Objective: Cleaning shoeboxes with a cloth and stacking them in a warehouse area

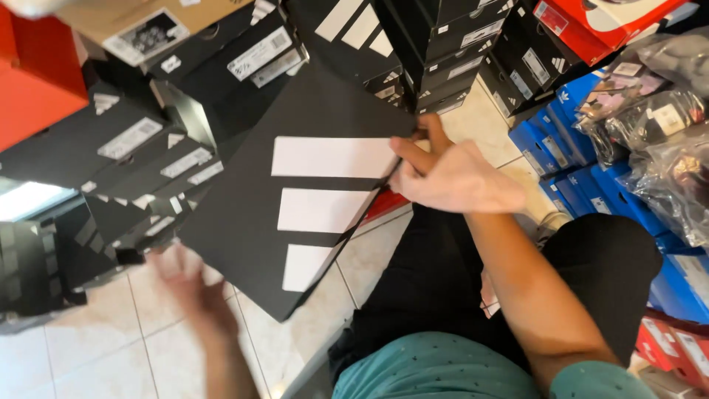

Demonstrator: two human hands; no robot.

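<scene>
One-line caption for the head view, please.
Right hand grips the edge of a black striped shoebox lid; blurred left hand hangs below it.

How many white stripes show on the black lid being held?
3 on the lid: top stripe by the right hand, middle below it, bottom nearest the left hand. None looks hidden.

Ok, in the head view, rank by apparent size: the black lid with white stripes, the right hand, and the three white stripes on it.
1. Black lid, by far the largest.
2. Right hand.
3. Top stripe.
4. Middle stripe.
5. Bottom stripe.
The hand and the top stripe look close; the hand may be nearer the camera, so that order is unsure.
</scene>
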